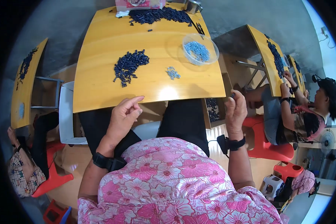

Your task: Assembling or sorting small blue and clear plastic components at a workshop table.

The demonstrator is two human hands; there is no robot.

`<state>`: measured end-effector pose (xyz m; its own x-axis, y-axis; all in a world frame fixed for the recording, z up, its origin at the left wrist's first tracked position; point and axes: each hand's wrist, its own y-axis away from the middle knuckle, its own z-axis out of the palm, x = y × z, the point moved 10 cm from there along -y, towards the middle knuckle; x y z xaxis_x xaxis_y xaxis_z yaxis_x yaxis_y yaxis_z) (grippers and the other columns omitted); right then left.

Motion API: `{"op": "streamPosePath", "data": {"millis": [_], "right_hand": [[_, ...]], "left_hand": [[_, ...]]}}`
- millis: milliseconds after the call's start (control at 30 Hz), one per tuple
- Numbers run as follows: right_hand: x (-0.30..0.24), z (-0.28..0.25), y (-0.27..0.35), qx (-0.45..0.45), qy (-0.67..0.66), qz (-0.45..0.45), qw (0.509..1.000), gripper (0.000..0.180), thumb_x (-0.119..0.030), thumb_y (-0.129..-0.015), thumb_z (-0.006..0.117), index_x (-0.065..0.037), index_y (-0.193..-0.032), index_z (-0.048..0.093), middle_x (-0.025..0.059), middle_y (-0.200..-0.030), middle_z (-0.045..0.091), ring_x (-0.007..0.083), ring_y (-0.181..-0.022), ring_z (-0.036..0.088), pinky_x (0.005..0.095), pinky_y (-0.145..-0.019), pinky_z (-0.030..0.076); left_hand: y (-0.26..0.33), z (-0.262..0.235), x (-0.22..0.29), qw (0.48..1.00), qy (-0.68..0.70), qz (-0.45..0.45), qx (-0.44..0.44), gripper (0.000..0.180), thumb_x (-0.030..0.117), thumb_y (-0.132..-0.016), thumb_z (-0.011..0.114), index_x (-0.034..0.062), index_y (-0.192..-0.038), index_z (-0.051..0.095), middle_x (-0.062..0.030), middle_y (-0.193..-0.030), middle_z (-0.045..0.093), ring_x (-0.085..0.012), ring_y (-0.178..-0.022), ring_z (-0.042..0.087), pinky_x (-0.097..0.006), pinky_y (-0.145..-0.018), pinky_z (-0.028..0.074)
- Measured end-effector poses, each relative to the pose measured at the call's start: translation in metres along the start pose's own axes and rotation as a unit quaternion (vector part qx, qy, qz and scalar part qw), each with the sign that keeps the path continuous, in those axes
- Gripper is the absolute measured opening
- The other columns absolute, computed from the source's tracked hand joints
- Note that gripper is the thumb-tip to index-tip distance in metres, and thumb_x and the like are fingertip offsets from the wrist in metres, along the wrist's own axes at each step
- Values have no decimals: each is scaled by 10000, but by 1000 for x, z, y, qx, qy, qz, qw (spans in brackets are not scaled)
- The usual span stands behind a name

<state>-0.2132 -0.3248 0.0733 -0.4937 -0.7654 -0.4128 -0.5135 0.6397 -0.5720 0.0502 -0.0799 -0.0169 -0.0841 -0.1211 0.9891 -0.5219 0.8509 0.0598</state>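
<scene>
Both hands raised before yellow table (100,74), dark parts pile (130,66), clear bowl (200,49)

Small dark piece (232,96) pinched upright in right hand (235,112) fingertips (beside the table edge).

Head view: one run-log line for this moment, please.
left hand: empty, at table edge | right hand: small dark piece in fingers | dark parts pile: untouched

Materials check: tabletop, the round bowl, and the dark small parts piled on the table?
Tabletop: probably varnished wood or wood-look laminate; yellow-orange, glossy, with a bright light reflection near the front edge.
Bowl: clear plastic, likely; see-through wall, pale blue-grey bits inside.
Dark parts: look like matte dark moulded plastic; too small to confirm.
</scene>
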Motion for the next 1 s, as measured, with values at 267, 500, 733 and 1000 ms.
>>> {"op": "streamPosePath", "data": {"millis": [267,500,733,1000], "right_hand": [[137,30,30,-16,-10,136,991,262,-96,-923,607,-8,-1169,620,118,-1003,698,204,-852,670,312,-762,526],[7,49,-25,-12,-183,43,982,116,24,-906,591,11,-980,680,48,-855,645,96,-687,560,228,-623,458],[-125,144,-50,-221,-214,-28,951,217,41,-837,617,-10,-1042,667,122,-917,638,209,-749,619,298,-676,489],[-166,212,-85,-203,-160,-133,957,360,0,-822,590,-48,-1179,600,200,-1081,629,400,-989,604,452,-841,500]], "left_hand": [[-3,6,9,999,-32,21,4,348,12,-890,597,19,-1235,633,4,-890,544,-49,-731,517,-196,-652,480],[0,-3,13,999,-21,14,26,317,-2,-876,609,8,-1189,658,13,-852,552,-49,-695,501,-200,-638,439],[-1,-9,8,999,-45,15,25,305,-1,-877,603,2,-1177,656,-4,-819,548,-62,-681,508,-210,-626,440],[-1,-16,6,1000,0,6,18,292,13,-884,597,0,-1169,657,-8,-814,542,-67,-678,492,-214,-632,421]]}}
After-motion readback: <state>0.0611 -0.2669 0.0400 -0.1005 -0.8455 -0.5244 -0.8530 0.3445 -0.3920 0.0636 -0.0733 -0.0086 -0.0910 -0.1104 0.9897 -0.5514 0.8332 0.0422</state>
